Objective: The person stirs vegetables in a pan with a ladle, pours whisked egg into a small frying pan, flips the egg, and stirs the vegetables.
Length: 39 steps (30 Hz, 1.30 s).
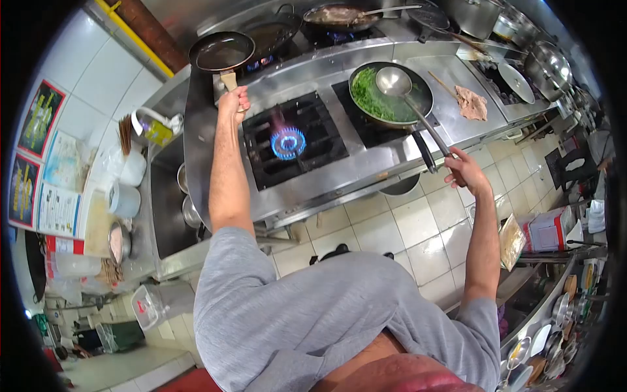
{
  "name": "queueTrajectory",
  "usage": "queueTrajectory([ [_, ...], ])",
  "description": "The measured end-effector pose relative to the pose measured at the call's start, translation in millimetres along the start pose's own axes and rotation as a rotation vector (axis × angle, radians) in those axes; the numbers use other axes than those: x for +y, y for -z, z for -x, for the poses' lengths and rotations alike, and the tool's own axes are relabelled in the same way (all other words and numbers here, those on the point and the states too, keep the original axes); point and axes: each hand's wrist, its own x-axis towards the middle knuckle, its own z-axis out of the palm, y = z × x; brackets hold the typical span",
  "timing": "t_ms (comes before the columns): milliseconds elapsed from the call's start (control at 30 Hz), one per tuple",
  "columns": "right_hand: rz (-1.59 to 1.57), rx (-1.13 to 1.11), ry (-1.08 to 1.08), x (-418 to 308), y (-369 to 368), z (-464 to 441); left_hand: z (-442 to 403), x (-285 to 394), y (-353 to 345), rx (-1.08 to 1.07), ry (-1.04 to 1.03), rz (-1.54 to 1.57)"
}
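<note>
Head view. The left hand [234,101], at 11 o'clock from frame centre, is closed firmly around the tan handle [228,80] of a dark frying pan [222,51], whose bowl lies beyond the fist towards 12. The right hand [465,173], towards 3 o'clock, has its fingers loosely curled about the end of a steel ladle [394,82]; exact finger contact is partly hidden. The ladle's bowl lies in a wide wok [424,93] at 1 o'clock, over chopped greens [367,99].

Handling, as judged: the frying pan is rigid, probably hot, weighted away from the fist; the handle is the proper hold. The ladle appears stiff and bowl-heavy, best held along its shank. The greens should be soft and wet. The wok is best taken by its black handle [424,153], pointing to 5.

Pose: left arm nearly straight, reaching to 12; right elbow out, forearm towards 12, wrist turned to 11. A lit burner [288,143] stands between the hands.
</note>
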Motion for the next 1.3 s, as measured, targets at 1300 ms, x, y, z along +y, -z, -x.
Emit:
queueTrajectory([
  [1300,0.7,0.009,0.429,-3,35,-1,154,-315,-337,-0.248,0.53,0.511],
])
